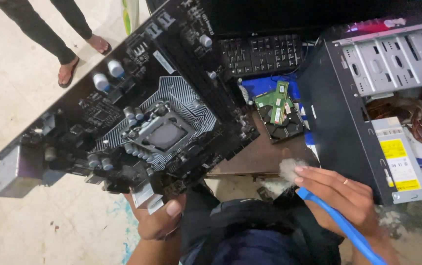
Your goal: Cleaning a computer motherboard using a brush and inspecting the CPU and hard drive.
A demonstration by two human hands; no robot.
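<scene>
My left hand (158, 218) grips the near edge of a large black motherboard (137, 98) and holds it up, tilted, above the floor. Its square processor socket (163, 135) faces me, ringed by small round capacitors. My right hand (341, 194) is closed on a brush with a blue handle (341, 223); the pale bristles (288, 168) point toward the board's lower right corner without touching it.
An open computer case (368, 88) lies on its side at the right, a power supply (401, 162) inside. A hard drive (282, 118) with a green memory stick sits on a brown board beside a black keyboard (262, 51). Another person's sandalled feet (81, 56) stand at upper left.
</scene>
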